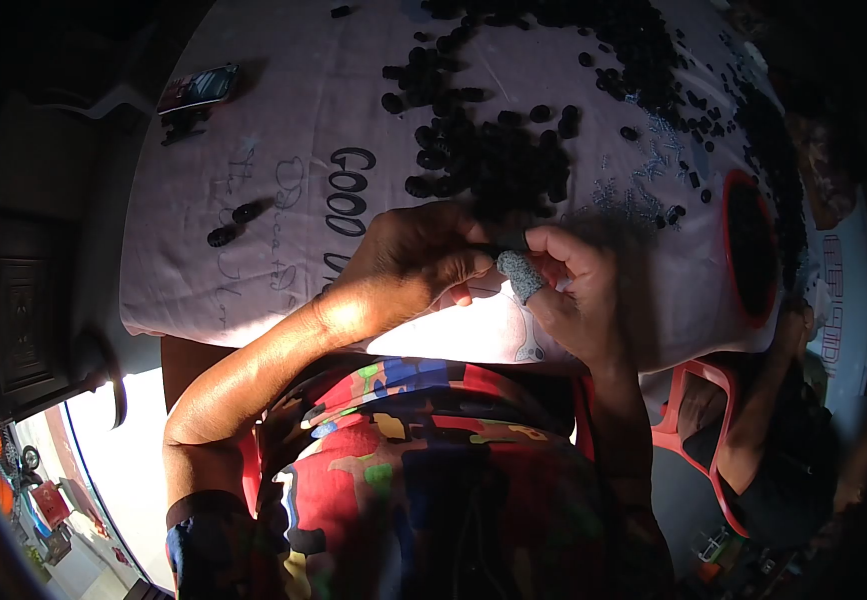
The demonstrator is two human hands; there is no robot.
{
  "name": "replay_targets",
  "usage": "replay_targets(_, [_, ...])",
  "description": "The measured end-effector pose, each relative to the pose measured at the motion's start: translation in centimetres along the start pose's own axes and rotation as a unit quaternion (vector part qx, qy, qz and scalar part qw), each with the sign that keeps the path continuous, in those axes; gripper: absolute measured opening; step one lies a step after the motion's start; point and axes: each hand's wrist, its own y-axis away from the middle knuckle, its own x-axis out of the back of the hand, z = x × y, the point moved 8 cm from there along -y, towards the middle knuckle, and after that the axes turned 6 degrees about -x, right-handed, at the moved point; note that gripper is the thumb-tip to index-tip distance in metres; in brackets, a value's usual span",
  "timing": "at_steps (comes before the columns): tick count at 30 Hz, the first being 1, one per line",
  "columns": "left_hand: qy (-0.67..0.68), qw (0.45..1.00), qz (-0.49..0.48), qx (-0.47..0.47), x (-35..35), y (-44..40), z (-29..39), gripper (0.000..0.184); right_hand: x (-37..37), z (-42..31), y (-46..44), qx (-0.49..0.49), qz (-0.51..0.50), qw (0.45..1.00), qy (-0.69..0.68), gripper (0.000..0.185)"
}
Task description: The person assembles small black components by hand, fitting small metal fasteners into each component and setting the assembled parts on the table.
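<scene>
One small black piece [492, 247], pinched between the closely drawn fingers of left hand [404, 262] and right hand [576, 290], apparently two-handed for steadiness; near it, black cylindrical parts [494, 160] heaped, seemingly for easy reach, on pale cloth-covered desk [254, 240].

Held piece: small, dark, narrow piece [495, 248], mostly hidden by fingers; its exact shape and material cannot be told.
Grip: pinched between the fingertips of the left hand [404, 265] and of the right hand [576, 295], which meet around it.
Pose: seems to lie roughly crosswise, from one hand toward the other.
Place: over the near part of the pale printed cloth [284, 130], just on the near side of a loose heap of short, black, rounded pieces [494, 160].
</scene>
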Motion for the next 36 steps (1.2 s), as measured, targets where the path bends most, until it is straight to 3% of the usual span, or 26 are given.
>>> replay_targets(7, [-0.140,0.985,0.016,-0.095,0.3,0.0,0.4,0.016,-0.4,-3.1,0.0,0.071,0.033,0.989,0.123,0.020])
replay_targets(10, [-0.143,0.983,0.023,-0.112,0.2,-0.1,0.7,0.014,-0.3,-1.7,-0.1,0.006,0.011,0.999,0.042,0.019])
replay_targets(13, [-0.069,0.994,0.014,-0.082,0.0,0.0,0.3,0.014,-0.4,0.8,-0.2,-0.027,-0.032,0.998,-0.048,0.018])
replay_targets(16, [-0.031,0.999,0.014,-0.017,0.0,0.0,0.3,0.014,-0.4,1.2,-0.3,-0.033,-0.039,0.998,-0.046,0.017])
replay_targets(19, [-0.012,0.999,0.023,0.033,-0.3,0.0,0.5,0.015,-0.2,-2.6,0.0,0.038,0.024,0.996,0.079,0.017])
replay_targets(22, [-0.075,0.997,0.016,-0.022,-0.1,0.0,0.3,0.016,-0.3,-2.6,-0.1,0.031,0.016,0.994,0.102,0.018])
replay_targets(25, [0.014,1.000,0.012,-0.022,-0.3,0.0,-0.5,0.017,-0.3,0.7,-0.2,-0.025,-0.030,0.999,-0.035,0.019])
replay_targets(28, [0.012,1.000,-0.010,0.011,-0.2,-0.1,0.1,0.019,-0.1,0.8,-0.3,-0.037,-0.022,0.996,-0.083,0.020])
replay_targets(34, [-0.010,1.000,-0.028,0.003,-0.4,-0.1,0.5,0.020,0.0,0.8,-0.3,-0.048,-0.044,0.992,-0.112,0.021])
replay_targets(36, [0.053,0.998,-0.011,0.006,-0.4,0.0,-0.2,0.019,0.0,0.5,-0.3,-0.040,-0.041,0.995,-0.087,0.021])
